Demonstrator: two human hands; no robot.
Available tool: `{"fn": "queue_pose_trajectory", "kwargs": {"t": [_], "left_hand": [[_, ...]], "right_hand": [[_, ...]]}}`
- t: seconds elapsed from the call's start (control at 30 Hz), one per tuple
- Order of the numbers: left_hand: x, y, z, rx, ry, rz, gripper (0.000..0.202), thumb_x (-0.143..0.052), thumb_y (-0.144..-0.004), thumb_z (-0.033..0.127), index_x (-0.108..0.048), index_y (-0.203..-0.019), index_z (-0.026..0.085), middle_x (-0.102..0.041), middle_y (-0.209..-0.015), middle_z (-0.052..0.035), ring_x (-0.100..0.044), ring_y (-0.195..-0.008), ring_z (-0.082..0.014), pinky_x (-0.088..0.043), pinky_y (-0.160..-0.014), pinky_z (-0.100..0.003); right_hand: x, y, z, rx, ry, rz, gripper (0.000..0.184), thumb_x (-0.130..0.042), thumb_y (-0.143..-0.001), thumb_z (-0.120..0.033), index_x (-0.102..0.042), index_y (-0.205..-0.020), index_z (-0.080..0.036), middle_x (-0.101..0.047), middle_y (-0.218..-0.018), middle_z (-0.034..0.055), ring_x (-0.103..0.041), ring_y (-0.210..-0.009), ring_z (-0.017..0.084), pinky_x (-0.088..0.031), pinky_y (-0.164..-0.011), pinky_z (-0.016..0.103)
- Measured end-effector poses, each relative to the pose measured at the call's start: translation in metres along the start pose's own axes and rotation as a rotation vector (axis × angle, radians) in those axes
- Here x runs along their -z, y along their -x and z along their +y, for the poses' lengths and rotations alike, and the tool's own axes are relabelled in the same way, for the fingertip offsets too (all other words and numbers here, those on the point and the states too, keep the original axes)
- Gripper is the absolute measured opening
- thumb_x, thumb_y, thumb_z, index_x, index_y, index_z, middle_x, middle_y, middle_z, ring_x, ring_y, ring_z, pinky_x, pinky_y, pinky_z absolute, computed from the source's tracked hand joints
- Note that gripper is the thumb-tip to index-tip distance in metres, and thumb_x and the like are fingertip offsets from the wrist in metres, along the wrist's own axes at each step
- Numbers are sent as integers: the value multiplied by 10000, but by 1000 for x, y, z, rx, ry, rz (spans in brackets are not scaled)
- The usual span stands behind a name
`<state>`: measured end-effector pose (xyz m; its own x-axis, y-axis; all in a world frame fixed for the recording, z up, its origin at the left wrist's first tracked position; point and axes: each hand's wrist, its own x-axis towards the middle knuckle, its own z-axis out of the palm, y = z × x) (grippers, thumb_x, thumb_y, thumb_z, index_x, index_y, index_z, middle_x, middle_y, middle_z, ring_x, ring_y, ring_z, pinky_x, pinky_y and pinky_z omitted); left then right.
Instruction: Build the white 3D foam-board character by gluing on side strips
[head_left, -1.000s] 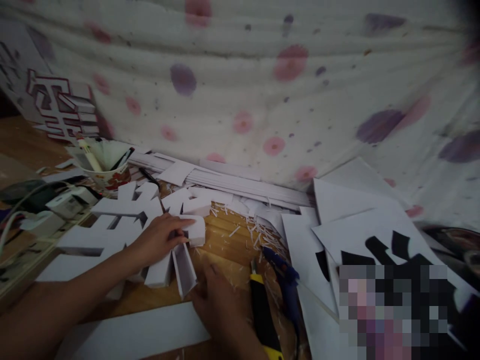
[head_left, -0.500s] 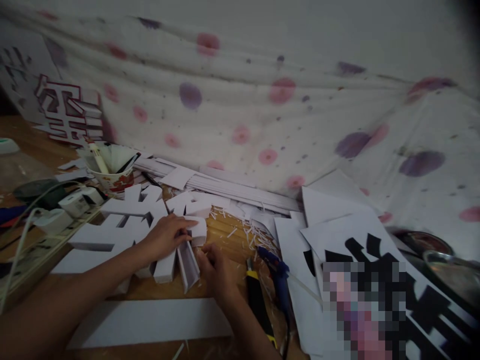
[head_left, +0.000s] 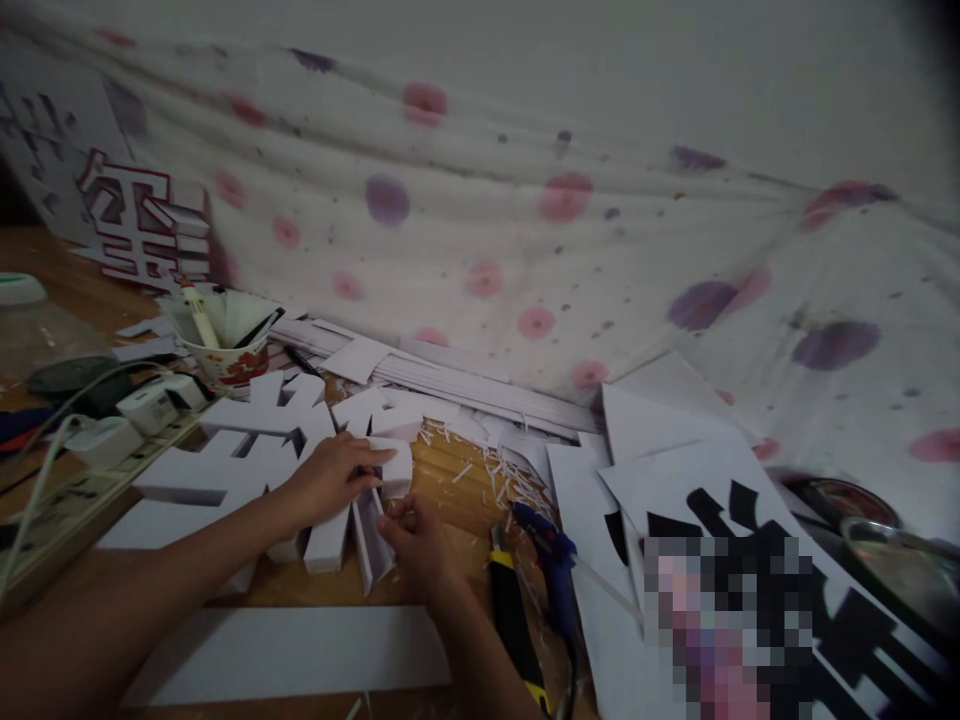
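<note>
A large white foam-board character [head_left: 247,455] with raised side walls lies on the wooden floor. My left hand [head_left: 334,478] rests on its right end, fingers curled over a short white block and pressing it down. My right hand [head_left: 416,540] sits just right of it, fingers pinched against an upright white strip [head_left: 373,540] at the character's lower right edge. A long white board strip [head_left: 289,655] lies flat in front of my arms.
A yellow-and-black utility knife [head_left: 514,615] and a blue glue gun [head_left: 551,560] lie right of my right hand. Printed sheets with black characters [head_left: 720,500] spread to the right. A cup of pens [head_left: 221,345], chargers and cables sit at left. A spotted cloth hangs behind.
My right hand rose from the floor near the long strip to the upright strip at the character's edge. My left hand stayed put. The view tilted down slightly.
</note>
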<state>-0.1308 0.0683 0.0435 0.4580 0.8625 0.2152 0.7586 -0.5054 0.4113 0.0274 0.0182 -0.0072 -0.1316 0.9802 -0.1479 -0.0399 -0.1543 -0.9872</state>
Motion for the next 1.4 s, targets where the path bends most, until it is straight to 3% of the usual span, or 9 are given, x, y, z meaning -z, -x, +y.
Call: {"fn": "queue_pose_trajectory", "kwargs": {"t": [0.37,0.63,1.0,1.27,1.4], "left_hand": [[3,0,1,-25,29,-4,300,-572,-795,278,-652,-1084,280,-655,-749,-18,-545,-753,-179,-396,-715,-298],[3,0,1,-22,-23,-14,326,-599,-776,219,-649,-1093,271,-643,-748,-20,-539,-758,-186,-389,-705,-286],[2,2,0,-28,-57,-13,352,-586,-797,228,-615,-1144,283,-644,-801,-21,-533,-781,-181,-394,-743,-295],[-2,7,-5,-83,-26,57,409,-571,-802,185,-564,-1211,200,-637,-808,-39,-537,-806,-181,-398,-770,-311],[-2,7,-4,-80,-13,81,382,-536,-802,157,-592,-1180,184,-641,-811,-49,-546,-807,-186,-410,-766,-309]], "right_hand": [[-1,0,-3,-58,-94,22,304,-667,-557,-308,-389,-648,-227,-406,-442,-127,-369,-394,59,-302,-410,186],[1,-3,-1,-76,-123,10,315,-679,-558,-283,-385,-658,-230,-407,-443,-127,-357,-382,57,-287,-411,190],[-2,-8,3,-38,-132,44,355,-703,-534,-287,-374,-652,-227,-419,-446,-128,-365,-397,48,-287,-427,186],[12,2,4,33,-81,47,399,-692,-587,-455,-448,-789,-212,-492,-492,-99,-450,-430,84,-347,-446,208],[16,11,10,95,-14,58,441,-714,-590,-390,-508,-938,-214,-640,-721,-21,-555,-552,120,-425,-537,251]]}}
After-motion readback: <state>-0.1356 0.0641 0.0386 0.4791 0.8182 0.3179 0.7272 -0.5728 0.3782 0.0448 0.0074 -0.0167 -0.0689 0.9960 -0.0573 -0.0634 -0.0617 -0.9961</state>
